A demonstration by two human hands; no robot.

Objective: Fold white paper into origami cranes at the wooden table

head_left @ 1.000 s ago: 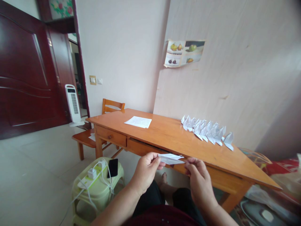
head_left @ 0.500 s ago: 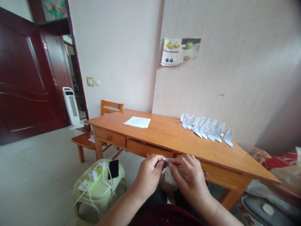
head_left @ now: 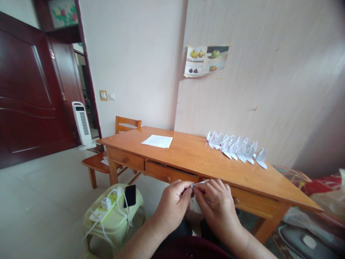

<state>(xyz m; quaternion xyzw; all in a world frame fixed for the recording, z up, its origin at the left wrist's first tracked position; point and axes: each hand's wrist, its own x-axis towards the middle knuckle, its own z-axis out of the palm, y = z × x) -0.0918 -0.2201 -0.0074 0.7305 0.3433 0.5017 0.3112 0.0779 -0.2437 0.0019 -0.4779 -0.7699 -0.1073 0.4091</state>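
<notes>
Between my two hands is a small folded piece of white paper [head_left: 198, 183], mostly covered by fingers. My left hand [head_left: 175, 199] pinches its left end between thumb and forefinger. My right hand [head_left: 217, 199] grips the right part, thumb below and fingers curled over the top. Both hands are held in front of the table's near edge, above my lap. On the table's right side stand several folded white paper pieces [head_left: 237, 147] in rows, with pointed upright tips. A stack of printed sheets [head_left: 157, 141] lies flat farther left.
The wooden table [head_left: 188, 158] has drawers along its front. At lower left, a pale green stool [head_left: 113, 216] carries a power strip [head_left: 101, 212], white cables and a black phone [head_left: 130, 195]. A wooden chair [head_left: 98, 162] stands left. Bags [head_left: 323, 190] lie at right.
My left hand has shifted slightly right, its fingertips closer to my right hand's. Less of the paper shows between them, and its visible edge now slants up to the right.
</notes>
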